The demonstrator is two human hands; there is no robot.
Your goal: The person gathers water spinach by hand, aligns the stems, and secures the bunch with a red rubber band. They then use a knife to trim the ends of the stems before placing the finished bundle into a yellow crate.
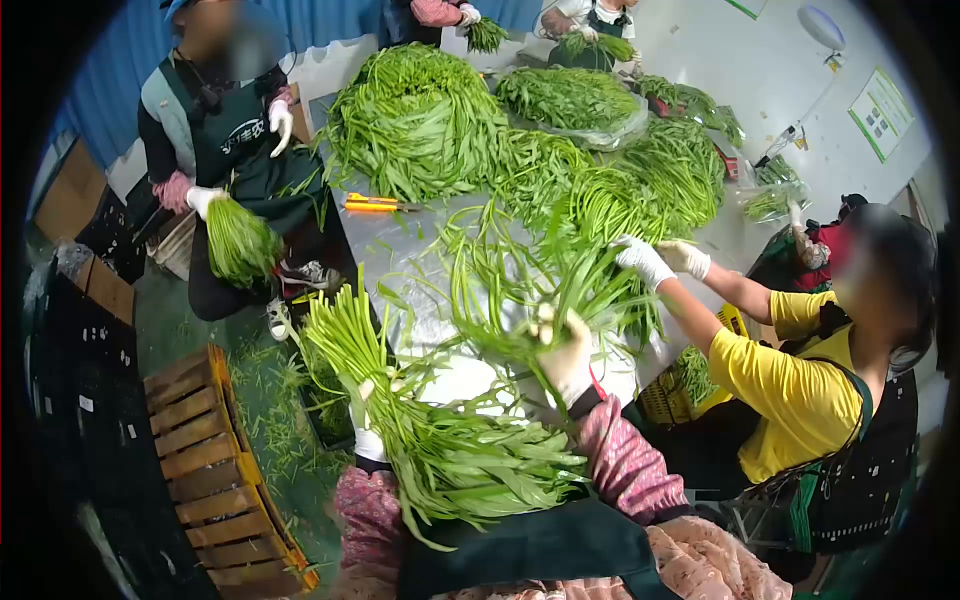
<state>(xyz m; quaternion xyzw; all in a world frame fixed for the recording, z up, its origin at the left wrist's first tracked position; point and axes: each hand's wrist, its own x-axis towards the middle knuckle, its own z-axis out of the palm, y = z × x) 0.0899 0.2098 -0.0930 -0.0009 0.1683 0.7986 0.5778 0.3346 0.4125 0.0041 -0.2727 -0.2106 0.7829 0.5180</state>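
Observation:
My left hand [368,425], in a white glove, is closed round a thick bunch of water spinach [480,460]. The cut stem ends point up and away from me, and the leaves spread to the right above my dark apron. Most of that hand's fingers are hidden behind the stems. My right hand [562,355], also gloved, is raised over the near table edge with its fingers curled on a few stalks of water spinach [510,345]. Just beyond it, loose stalks [470,265] lie scattered on the metal table [400,250].
Large heaps of greens [410,120] cover the table's far side, near an orange-handled knife [372,203]. A person in yellow [790,390] reaches in from the right. Another person [225,140] holds a bunch at left. A wooden pallet [225,470] lies on the floor.

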